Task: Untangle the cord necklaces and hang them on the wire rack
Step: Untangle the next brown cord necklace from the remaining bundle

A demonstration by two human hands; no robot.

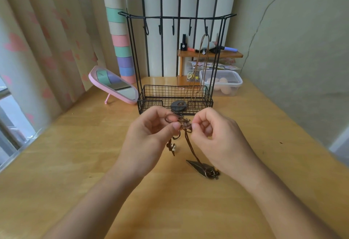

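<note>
A tangle of brown cord necklaces (184,124) hangs between my two hands above the wooden table. My left hand (151,136) pinches the knot from the left; my right hand (213,135) pinches it from the right. Below it dangle a beaded end (173,148) and a cord running to a dark leaf-shaped pendant (203,169) that lies on the table. Behind stands the black wire rack (175,97) with a row of hooks along its top bar. One brown cord necklace (200,65) hangs from the right-most hook, its round dark pendant (178,105) resting in the basket.
A pink tilted mirror (115,86) stands left of the rack. At the back right are a lidded clear plastic box (221,82) and a small wooden shelf (209,54) with bottles. The table (75,163) ends at a window ledge on the left.
</note>
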